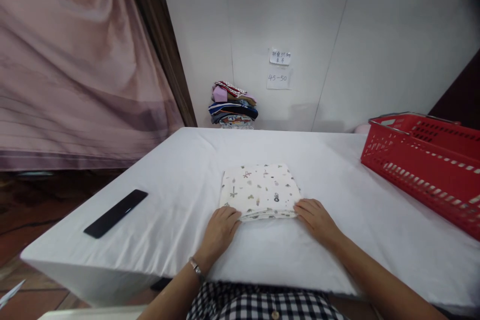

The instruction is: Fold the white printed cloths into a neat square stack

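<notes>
A folded cream cloth with small printed figures (259,190) lies in a neat square on the white-covered table (180,185), just in front of me. My left hand (220,229) rests at its near left corner, fingers curled onto the edge. My right hand (317,218) sits at the near right corner, fingers bent against the cloth's edge. Both hands touch the folded layers along the near side; whether they pinch them I cannot make out.
A red plastic basket (423,162) stands at the table's right. A black flat device (116,212) lies near the left edge. A stack of folded clothes (232,106) sits by the wall at the far side. A pink curtain (75,60) hangs to the left.
</notes>
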`<action>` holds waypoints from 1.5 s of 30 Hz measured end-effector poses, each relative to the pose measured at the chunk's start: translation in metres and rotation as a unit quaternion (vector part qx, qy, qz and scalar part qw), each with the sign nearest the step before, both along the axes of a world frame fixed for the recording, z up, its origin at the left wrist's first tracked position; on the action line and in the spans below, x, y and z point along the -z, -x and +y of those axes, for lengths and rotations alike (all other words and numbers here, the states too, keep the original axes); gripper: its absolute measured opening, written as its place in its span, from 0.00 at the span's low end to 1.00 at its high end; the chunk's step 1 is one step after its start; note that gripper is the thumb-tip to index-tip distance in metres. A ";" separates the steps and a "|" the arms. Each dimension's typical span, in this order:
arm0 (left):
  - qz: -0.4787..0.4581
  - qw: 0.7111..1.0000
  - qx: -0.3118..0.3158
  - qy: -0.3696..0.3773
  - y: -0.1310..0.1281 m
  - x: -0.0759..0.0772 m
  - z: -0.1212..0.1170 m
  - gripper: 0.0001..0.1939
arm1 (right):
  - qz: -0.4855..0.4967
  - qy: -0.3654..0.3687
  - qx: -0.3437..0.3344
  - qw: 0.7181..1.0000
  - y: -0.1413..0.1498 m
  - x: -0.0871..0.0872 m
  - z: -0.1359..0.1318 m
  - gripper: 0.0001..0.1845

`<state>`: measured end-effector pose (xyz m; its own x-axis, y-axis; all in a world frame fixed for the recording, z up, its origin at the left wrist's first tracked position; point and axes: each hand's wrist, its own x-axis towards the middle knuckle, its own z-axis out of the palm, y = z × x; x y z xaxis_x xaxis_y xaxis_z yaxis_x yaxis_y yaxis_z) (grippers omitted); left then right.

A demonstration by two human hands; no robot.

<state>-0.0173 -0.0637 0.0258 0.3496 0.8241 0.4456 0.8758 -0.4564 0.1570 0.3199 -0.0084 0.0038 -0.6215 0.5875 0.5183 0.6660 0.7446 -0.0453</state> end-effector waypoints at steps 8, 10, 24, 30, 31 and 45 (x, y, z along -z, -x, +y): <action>-0.044 0.999 0.008 -0.014 0.009 0.002 -0.006 0.11 | 0.036 0.067 0.004 0.997 -0.001 -0.001 -0.006 0.15; -0.077 0.997 -0.013 0.000 0.015 0.001 -0.009 0.11 | 0.066 0.115 -0.001 0.991 -0.001 -0.005 -0.008 0.15; -0.279 0.868 -0.287 0.295 0.031 -0.016 0.033 0.29 | 0.098 0.422 0.296 0.851 0.018 -0.032 0.057 0.38; -0.270 0.858 -0.296 0.321 0.019 -0.016 0.041 0.30 | 0.096 0.407 0.304 0.856 0.022 -0.021 0.062 0.38; -0.271 0.856 -0.295 0.327 0.018 -0.015 0.042 0.29 | 0.116 0.402 0.298 0.858 0.021 -0.018 0.062 0.38; -0.343 0.845 -0.270 0.310 0.010 -0.004 0.036 0.31 | 0.269 0.388 0.229 0.851 0.001 -0.005 0.069 0.39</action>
<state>-0.0269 -0.0278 0.0301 -0.3166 0.9303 -0.1851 0.5352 0.3363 0.7749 0.3194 0.0610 0.0089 -0.0306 0.9995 0.0006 0.6060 0.0190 -0.7953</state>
